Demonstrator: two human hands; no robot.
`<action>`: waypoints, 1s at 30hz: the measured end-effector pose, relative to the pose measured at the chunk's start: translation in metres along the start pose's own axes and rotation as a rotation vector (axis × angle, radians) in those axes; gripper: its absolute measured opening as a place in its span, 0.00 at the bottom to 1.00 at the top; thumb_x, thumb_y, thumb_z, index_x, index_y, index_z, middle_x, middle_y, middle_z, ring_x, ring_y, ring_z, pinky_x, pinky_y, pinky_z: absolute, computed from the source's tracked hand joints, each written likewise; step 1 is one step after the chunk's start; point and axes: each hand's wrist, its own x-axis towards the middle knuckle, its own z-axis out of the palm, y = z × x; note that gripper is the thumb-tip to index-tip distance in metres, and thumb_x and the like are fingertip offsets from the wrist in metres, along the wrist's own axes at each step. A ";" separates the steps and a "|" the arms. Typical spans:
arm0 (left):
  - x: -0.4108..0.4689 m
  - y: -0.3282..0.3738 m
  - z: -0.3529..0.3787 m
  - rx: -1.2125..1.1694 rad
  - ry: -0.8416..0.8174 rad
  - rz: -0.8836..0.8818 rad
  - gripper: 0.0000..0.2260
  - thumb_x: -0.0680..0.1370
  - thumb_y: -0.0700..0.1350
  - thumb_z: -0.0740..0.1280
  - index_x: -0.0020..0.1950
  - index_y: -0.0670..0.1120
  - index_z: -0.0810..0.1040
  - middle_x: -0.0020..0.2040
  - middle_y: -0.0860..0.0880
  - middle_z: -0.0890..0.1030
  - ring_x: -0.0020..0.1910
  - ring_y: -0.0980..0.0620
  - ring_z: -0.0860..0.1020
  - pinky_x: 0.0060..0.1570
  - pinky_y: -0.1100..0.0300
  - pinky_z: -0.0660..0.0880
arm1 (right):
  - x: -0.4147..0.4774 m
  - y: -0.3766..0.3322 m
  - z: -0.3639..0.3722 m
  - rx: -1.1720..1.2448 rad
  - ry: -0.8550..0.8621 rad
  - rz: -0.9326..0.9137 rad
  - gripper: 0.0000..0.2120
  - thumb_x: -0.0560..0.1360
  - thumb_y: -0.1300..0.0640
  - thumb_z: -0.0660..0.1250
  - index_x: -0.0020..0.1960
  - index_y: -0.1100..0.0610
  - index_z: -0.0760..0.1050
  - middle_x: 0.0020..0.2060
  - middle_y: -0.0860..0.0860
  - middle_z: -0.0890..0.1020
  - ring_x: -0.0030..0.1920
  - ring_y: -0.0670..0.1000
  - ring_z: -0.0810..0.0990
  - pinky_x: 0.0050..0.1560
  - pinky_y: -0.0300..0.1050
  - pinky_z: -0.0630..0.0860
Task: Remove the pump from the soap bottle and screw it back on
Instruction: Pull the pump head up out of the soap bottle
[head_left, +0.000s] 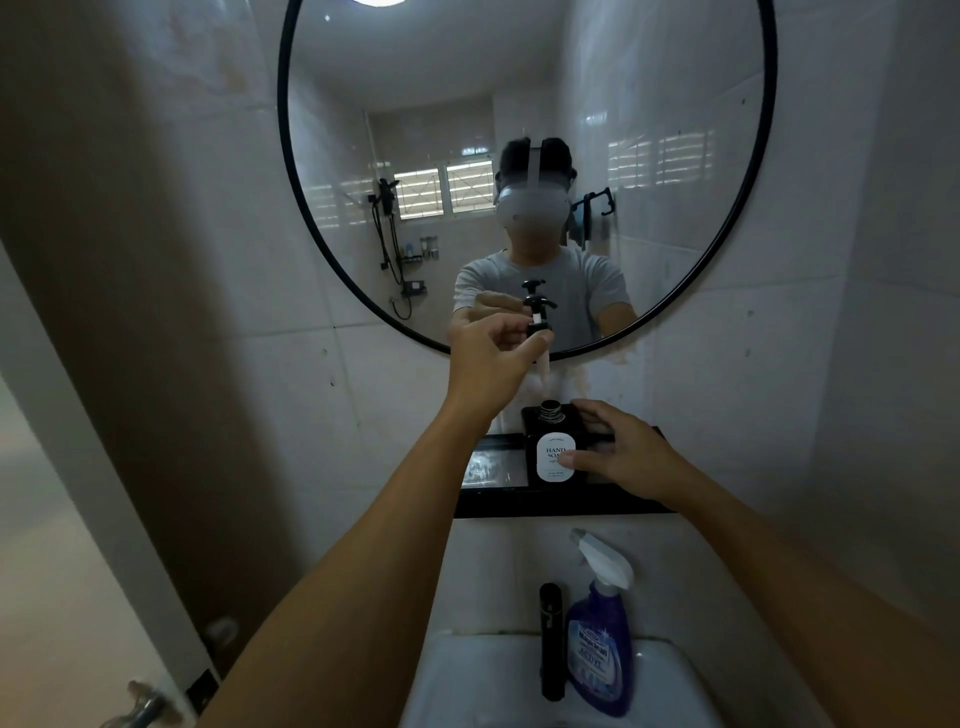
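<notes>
Blue spray bottle stands on the sink rim nearest you. Your left grip pinches the pump by its collar, held above the open neck. Your right grip clasps the soap bottle at the middle of the shelf, likely steadying it for rethreading.

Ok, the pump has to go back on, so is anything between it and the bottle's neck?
Nothing visible. The pump hangs above the open neck; the right hand holds the bottle by its side, clear of it.

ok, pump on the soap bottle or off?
Off. The left hand holds the pump raised above the soap bottle, whose threaded neck stands bare.
</notes>
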 end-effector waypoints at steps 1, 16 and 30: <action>-0.001 -0.001 0.001 0.002 -0.003 -0.008 0.12 0.73 0.42 0.76 0.53 0.36 0.85 0.49 0.40 0.86 0.46 0.49 0.84 0.51 0.62 0.81 | 0.000 0.000 0.000 0.002 -0.004 -0.001 0.38 0.69 0.55 0.77 0.74 0.54 0.63 0.70 0.52 0.72 0.69 0.49 0.71 0.67 0.49 0.72; -0.013 -0.022 0.009 0.008 -0.033 -0.053 0.11 0.74 0.44 0.75 0.54 0.40 0.85 0.46 0.44 0.87 0.49 0.46 0.85 0.53 0.56 0.82 | 0.000 0.001 0.000 0.001 -0.021 -0.040 0.36 0.70 0.54 0.76 0.73 0.48 0.64 0.67 0.48 0.74 0.69 0.47 0.71 0.64 0.45 0.73; -0.021 -0.030 0.010 0.028 -0.070 -0.020 0.12 0.76 0.41 0.73 0.58 0.41 0.84 0.52 0.43 0.86 0.51 0.51 0.84 0.49 0.69 0.77 | -0.001 -0.001 0.001 -0.021 0.007 -0.047 0.33 0.71 0.51 0.75 0.72 0.45 0.65 0.68 0.48 0.73 0.67 0.45 0.70 0.68 0.50 0.70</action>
